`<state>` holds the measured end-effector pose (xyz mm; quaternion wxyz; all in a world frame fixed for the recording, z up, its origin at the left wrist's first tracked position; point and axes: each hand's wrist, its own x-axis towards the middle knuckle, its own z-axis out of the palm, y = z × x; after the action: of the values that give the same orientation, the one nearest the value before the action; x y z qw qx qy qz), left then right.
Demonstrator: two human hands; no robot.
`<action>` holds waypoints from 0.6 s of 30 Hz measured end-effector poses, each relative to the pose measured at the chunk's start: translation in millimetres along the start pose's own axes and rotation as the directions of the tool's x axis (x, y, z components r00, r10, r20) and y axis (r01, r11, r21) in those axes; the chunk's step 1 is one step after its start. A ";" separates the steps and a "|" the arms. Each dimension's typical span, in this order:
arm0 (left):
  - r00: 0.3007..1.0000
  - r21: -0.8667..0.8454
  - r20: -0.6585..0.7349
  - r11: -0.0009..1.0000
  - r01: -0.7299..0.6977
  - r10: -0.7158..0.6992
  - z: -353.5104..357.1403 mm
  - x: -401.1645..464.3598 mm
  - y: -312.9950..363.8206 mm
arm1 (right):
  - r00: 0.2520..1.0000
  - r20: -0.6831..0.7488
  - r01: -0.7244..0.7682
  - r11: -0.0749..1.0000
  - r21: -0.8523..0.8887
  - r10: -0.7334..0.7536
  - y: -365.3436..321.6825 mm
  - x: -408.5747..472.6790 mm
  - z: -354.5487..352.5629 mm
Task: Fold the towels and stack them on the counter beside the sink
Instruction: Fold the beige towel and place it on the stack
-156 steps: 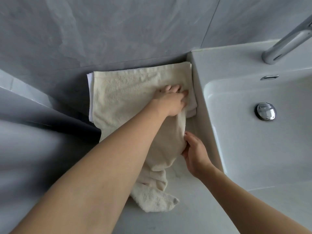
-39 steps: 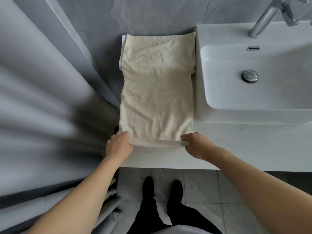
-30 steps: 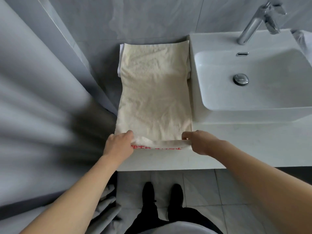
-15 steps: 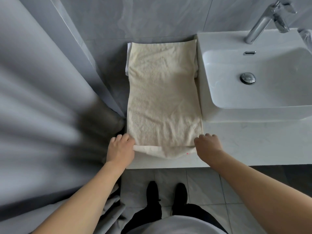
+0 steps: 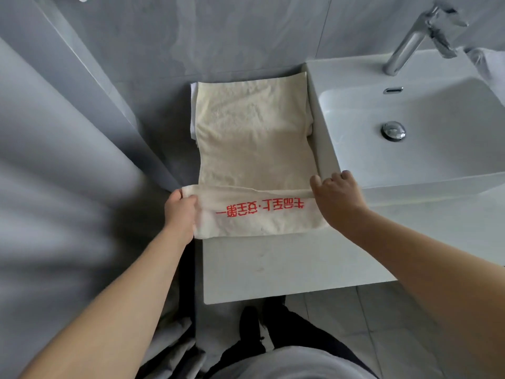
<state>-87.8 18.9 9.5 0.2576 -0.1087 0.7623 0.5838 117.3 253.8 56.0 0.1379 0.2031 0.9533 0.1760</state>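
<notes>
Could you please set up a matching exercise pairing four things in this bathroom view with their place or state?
Things:
1. cream towel
2. left hand
3. tap
4. drain plug

Places or states:
A. in the bottom of the sink basin
B. on the counter left of the sink, near end turned up to show red lettering
C. behind the basin, by the wall
D. grips the towel's near left corner

Pairs: 1-B, 2-D, 3-C, 4-A
</notes>
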 end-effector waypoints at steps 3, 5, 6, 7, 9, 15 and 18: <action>0.997 0.041 -0.064 0.998 -0.038 0.040 22.7 16.1 24.7 | 1.000 -0.011 0.001 0.999 -0.041 -0.001 25.1 41.3 -12.1; 0.994 0.056 -0.092 0.997 -0.056 0.061 33.9 26.7 39.6 | 1.000 -0.002 -0.025 0.998 -0.049 0.025 44.5 68.3 -17.5; 0.992 0.064 -0.097 0.995 -0.075 0.081 39.6 33.1 48.2 | 0.999 0.014 -0.046 0.999 -0.013 0.046 54.5 82.2 -20.6; 0.989 0.077 -0.102 0.992 -0.103 0.111 45.9 40.7 57.6 | 0.997 0.039 -0.068 0.996 0.055 0.066 63.8 96.1 -23.3; 0.977 0.078 -0.122 0.983 -0.165 0.174 60.0 55.2 79.9 | 0.986 0.140 -0.130 0.944 0.303 0.091 81.8 125.5 -29.3; 0.974 -0.076 -0.180 0.985 -0.152 0.136 105.1 117.6 148.5 | 0.862 0.475 -0.473 -0.057 0.879 0.175 120.2 224.1 -42.6; 0.972 -0.037 -0.196 0.990 -0.137 0.127 125.7 161.6 173.8 | 0.841 0.505 -0.461 -0.232 0.857 0.192 126.4 269.3 -39.9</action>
<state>-271.8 210.8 47.2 0.1403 -0.1203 0.7741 0.6055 -90.1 468.1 89.8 -0.0257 0.4964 0.6475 -0.5777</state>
